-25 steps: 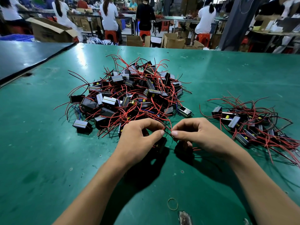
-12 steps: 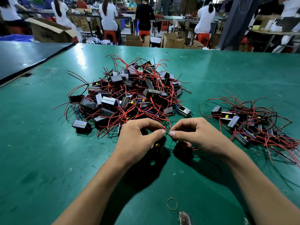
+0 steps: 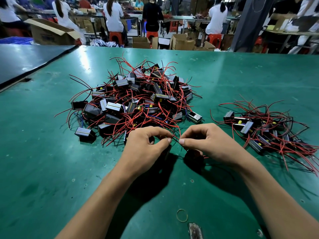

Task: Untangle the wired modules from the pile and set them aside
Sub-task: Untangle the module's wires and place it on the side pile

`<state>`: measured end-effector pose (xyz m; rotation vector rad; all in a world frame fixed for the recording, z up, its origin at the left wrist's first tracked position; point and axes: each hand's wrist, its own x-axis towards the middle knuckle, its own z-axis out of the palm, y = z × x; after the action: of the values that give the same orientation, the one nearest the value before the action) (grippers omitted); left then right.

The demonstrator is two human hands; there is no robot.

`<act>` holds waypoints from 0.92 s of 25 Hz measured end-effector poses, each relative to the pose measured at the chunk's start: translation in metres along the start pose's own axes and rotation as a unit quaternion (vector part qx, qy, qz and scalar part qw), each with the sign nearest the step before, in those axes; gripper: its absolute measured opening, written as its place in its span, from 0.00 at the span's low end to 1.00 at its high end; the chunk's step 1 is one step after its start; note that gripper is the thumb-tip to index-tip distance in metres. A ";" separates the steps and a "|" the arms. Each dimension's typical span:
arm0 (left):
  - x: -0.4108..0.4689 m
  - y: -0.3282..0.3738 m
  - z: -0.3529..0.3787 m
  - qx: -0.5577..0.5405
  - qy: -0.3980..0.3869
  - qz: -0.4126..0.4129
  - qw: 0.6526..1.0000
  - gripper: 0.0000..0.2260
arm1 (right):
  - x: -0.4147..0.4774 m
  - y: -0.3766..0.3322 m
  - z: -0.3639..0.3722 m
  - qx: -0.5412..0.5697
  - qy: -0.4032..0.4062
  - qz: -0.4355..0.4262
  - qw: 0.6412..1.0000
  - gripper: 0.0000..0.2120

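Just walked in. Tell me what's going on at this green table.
A person at the green table pinches a thin wire between the left hand and the right hand, just in front of the big tangled pile of black modules with red leads. A dark module shows beneath the right hand. A smaller set-aside pile lies to the right. Most modules are in the big pile.

Left hand (image 3: 145,145) marginally leftward along wire (image 3: 175,139).

no legible text or labels, print on cardboard box (image 3: 45,38) too blurred
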<state>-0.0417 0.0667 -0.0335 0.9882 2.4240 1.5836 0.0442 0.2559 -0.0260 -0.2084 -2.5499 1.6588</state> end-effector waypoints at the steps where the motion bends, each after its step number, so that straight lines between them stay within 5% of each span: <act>1: 0.000 0.000 0.000 -0.008 0.001 -0.004 1.000 0.04 | 0.000 0.000 0.000 -0.010 0.004 -0.002 1.000 0.05; 13: -0.001 0.002 0.004 -0.059 0.035 0.005 0.998 0.02 | -0.003 -0.007 0.004 -0.069 0.025 -0.036 0.997 0.03; 23: 0.000 0.001 0.000 -0.022 0.069 0.090 0.993 0.03 | -0.003 -0.016 0.025 -0.014 0.181 -0.156 0.971 0.08</act>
<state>-0.0408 0.0670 -0.0328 1.1539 2.4351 1.8133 0.0422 0.2263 -0.0211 -0.0946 -2.2025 1.3314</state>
